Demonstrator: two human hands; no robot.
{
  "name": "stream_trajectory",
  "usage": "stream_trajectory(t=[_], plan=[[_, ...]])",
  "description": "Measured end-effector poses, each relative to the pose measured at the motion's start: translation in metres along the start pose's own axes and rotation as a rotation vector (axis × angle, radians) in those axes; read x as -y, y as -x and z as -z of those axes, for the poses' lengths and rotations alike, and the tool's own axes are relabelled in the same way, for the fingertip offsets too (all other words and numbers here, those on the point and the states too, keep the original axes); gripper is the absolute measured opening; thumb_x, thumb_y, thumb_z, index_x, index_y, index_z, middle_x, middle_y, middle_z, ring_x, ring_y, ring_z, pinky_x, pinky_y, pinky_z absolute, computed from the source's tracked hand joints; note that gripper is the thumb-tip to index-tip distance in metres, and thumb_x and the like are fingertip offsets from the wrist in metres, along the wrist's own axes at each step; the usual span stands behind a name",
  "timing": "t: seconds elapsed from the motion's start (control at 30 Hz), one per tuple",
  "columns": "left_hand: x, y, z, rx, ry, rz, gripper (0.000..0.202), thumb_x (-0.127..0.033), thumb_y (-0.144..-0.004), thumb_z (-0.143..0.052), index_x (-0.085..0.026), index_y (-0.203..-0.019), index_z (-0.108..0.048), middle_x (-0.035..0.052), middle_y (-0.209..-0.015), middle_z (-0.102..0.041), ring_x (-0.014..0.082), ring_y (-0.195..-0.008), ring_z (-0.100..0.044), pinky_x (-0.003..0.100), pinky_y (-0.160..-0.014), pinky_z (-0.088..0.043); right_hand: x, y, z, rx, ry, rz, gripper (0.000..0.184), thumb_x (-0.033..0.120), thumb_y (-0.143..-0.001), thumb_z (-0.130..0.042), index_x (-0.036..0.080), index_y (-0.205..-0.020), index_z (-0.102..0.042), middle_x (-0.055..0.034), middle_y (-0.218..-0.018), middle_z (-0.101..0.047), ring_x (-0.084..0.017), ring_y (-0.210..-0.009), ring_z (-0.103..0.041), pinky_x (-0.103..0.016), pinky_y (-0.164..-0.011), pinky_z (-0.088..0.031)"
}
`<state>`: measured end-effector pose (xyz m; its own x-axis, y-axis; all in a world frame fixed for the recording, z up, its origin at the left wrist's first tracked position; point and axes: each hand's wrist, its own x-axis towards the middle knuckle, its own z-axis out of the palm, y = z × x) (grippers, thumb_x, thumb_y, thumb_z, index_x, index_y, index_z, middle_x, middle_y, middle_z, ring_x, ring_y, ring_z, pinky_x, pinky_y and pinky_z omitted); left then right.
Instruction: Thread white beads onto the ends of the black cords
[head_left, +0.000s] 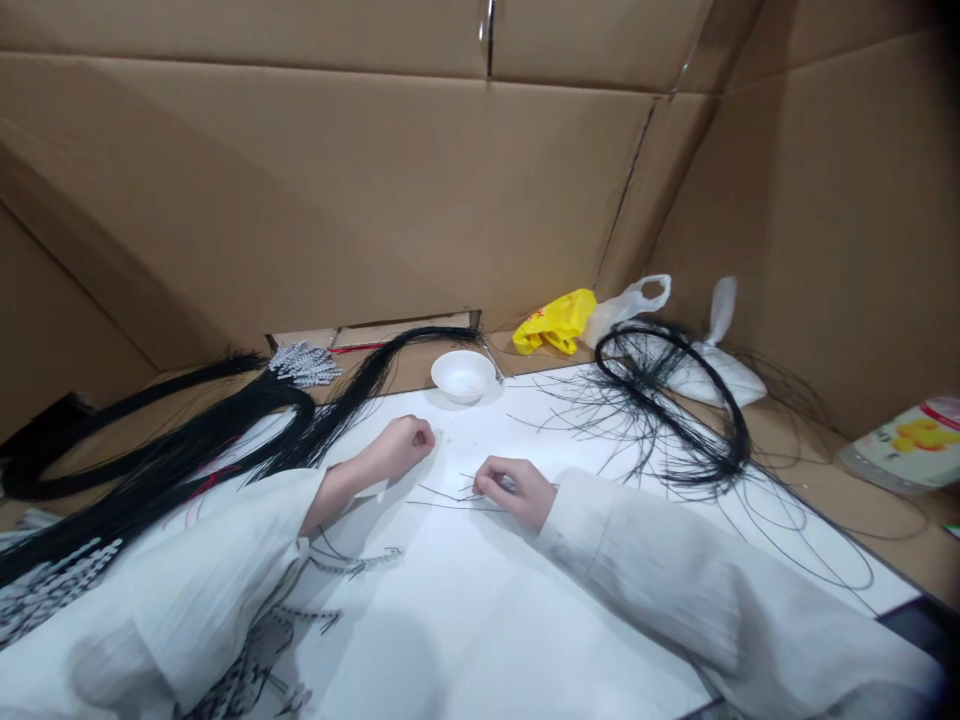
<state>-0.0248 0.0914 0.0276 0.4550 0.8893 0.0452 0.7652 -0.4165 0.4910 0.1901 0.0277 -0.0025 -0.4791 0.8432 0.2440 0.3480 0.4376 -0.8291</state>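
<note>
My left hand point(399, 447) rests on the white table sheet point(480, 600) as a loose fist, and nothing shows in it. My right hand point(514, 489) lies a little to its right, fingers pinched on thin black cords point(450, 496) that trail leftward across the sheet. Both arms are in white sleeves. A small white bowl point(463, 375) stands just beyond the hands. A thick bundle of long black cords point(225, 430) sweeps across the left side. A looped tangle of black cords point(675, 410) lies to the right.
Cardboard walls point(375, 200) enclose the table on three sides. A yellow bag point(555, 322) and white plastic bags point(705, 360) sit at the back right. A printed packet point(911, 440) lies at the far right. Silvery small parts point(304, 364) lie at the back left.
</note>
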Motion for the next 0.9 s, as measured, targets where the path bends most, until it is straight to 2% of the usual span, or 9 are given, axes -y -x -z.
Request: stream_trajectory(t=[0.13, 0.23, 0.4, 0.53, 0.63, 0.8, 0.9], plan=[[-0.003, 0.003, 0.007, 0.016, 0.023, 0.036, 0.019, -0.015, -0.070, -0.044, -0.015, -0.075, -0.062, 0.0019, -0.067, -0.062, 0.0126, -0.056, -0.053, 0.021, -0.053, -0.038, -0.001, 0.000, 0.000, -0.004, 0.004, 0.000, 0.023, 0.028, -0.086, -0.044, 0.014, -0.076, -0.058, -0.0043, -0.074, -0.064, -0.012, -0.066, -0.054, -0.024, -0.063, -0.042], [-0.005, 0.008, 0.013, -0.004, 0.014, 0.075, 0.025, -0.009, -0.069, -0.039, -0.014, -0.082, -0.059, 0.0030, -0.072, -0.062, 0.0121, -0.056, -0.053, 0.020, -0.048, -0.037, -0.001, 0.000, 0.000, -0.015, -0.007, -0.006, 0.024, 0.030, -0.087, -0.043, 0.014, -0.076, -0.058, -0.0046, -0.075, -0.064, -0.012, -0.067, -0.055, -0.025, -0.065, -0.043], [-0.002, 0.014, 0.017, -0.064, -0.059, 0.126, 0.022, -0.007, -0.067, -0.040, -0.014, -0.077, -0.059, 0.0059, -0.077, -0.064, 0.0145, -0.064, -0.055, 0.022, -0.055, -0.040, 0.001, -0.001, 0.000, -0.031, -0.023, -0.019, 0.024, 0.031, -0.086, -0.044, 0.014, -0.075, -0.057, -0.0049, -0.075, -0.065, -0.013, -0.068, -0.057, -0.026, -0.068, -0.044], [0.002, 0.020, 0.009, -0.096, -0.105, 0.119, 0.016, -0.009, -0.067, -0.045, -0.015, -0.073, -0.060, 0.0057, -0.073, -0.064, 0.0170, -0.068, -0.057, 0.024, -0.063, -0.042, 0.002, -0.001, -0.001, -0.048, -0.016, -0.016, 0.023, 0.030, -0.085, -0.045, 0.014, -0.074, -0.057, -0.0049, -0.074, -0.064, -0.013, -0.067, -0.057, -0.026, -0.069, -0.044], [0.003, 0.023, -0.002, -0.147, -0.125, 0.093, 0.019, -0.008, -0.069, -0.045, -0.015, -0.077, -0.061, 0.0074, -0.080, -0.065, 0.0182, -0.075, -0.059, 0.025, -0.070, -0.044, 0.002, -0.002, -0.003, -0.055, -0.015, -0.015, 0.024, 0.031, -0.085, -0.045, 0.014, -0.074, -0.056, -0.0048, -0.073, -0.064, -0.012, -0.068, -0.057, -0.026, -0.069, -0.045], [0.004, 0.019, -0.016, -0.237, -0.147, 0.050, 0.028, -0.006, -0.072, -0.040, -0.013, -0.092, -0.060, 0.0116, -0.092, -0.062, 0.0210, -0.085, -0.058, 0.031, -0.079, -0.044, -0.001, -0.006, -0.004, -0.041, -0.048, -0.018, 0.025, 0.034, -0.084, -0.047, 0.014, -0.072, -0.055, -0.0047, -0.071, -0.064, -0.012, -0.064, -0.057, -0.026, -0.066, -0.046], [0.006, 0.012, -0.019, -0.237, -0.132, -0.021, 0.036, -0.005, -0.074, -0.038, -0.014, -0.104, -0.057, 0.0116, -0.102, -0.059, 0.0196, -0.092, -0.057, 0.030, -0.085, -0.042, -0.005, -0.008, -0.004, -0.034, -0.087, -0.027, 0.026, 0.036, -0.083, -0.048, 0.014, -0.072, -0.055, -0.0049, -0.070, -0.064, -0.012, -0.065, -0.058, -0.026, -0.065, -0.046]])
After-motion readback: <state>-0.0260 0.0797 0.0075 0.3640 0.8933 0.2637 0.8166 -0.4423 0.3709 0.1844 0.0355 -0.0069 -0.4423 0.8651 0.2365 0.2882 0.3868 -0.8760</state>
